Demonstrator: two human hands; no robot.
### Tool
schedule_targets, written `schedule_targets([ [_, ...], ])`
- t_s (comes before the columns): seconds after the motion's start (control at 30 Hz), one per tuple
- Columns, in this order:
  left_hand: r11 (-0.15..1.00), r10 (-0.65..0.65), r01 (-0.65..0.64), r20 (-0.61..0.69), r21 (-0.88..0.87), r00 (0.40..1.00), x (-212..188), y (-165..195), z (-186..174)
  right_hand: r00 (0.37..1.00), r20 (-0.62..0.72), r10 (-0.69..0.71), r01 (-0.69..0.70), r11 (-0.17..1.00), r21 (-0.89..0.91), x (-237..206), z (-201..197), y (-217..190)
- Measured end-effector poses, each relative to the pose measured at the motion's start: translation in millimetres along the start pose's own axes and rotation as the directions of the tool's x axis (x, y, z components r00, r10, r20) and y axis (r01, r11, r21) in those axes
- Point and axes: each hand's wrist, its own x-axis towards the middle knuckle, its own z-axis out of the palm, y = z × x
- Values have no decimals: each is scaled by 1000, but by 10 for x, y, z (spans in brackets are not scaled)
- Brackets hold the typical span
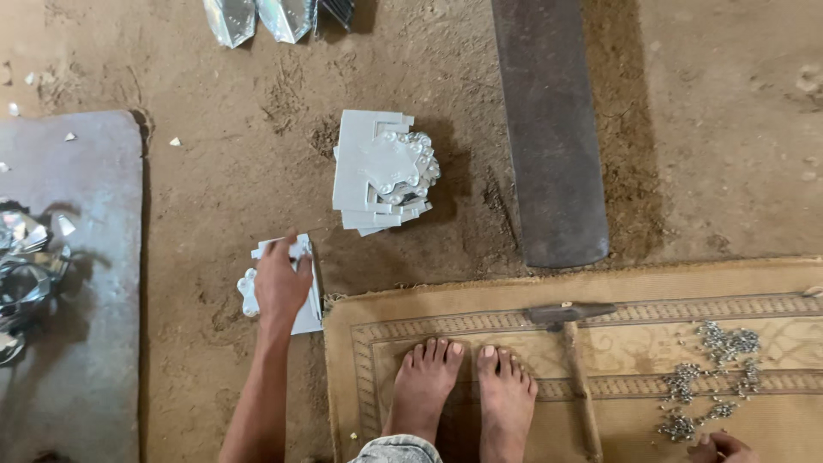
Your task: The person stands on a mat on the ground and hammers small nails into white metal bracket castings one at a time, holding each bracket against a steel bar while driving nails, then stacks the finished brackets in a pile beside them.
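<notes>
Fingers: the left hand point(281, 283) lies flat on a small white sheet piece point(300, 313), fingers close together, pressing down on it.
Right hand: the right hand point(724, 447) shows only at the bottom right edge; I cannot tell how its fingers are.
Where: the piece lies on the dirt floor point(223, 197), lower left of middle, just beside the mat point(617, 283).
Feel: it looks thin, stiff and light, maybe with sharp edges.
Hold: best to pinch it by a flat edge.
Nearby: a stack of the same pieces point(381, 171) lies above it, and a hammer point(573, 343) rests on the mat.

left hand point(281, 283) presses small metal plates point(300, 296) on dirt.
</notes>
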Motion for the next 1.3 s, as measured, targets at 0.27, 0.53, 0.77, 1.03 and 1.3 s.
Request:
schedule_targets([
  [0.27,941,311,-338,-314,-32,897,1044,895,384,998,-32,-48,52,990,130,-101,46,154],
  [0.53,938,55,-66,-40,-340,998,1037,642,321,998,-2,65,-62,953,297,-219,65,-141],
  [0.77,618,89,-94,-49,-781,995,892,681,329,996,23,-85,78,971,228,-121,124,-457],
  [1.03,848,51,-137,-179,-511,983,684,626,283,997,67,26,-51,913,405,-173,63,-911],
  [1.3,201,2,225,231,-953,973,217,1434,490,830,-321,-456,555,733,394,661,477,-2288],
])
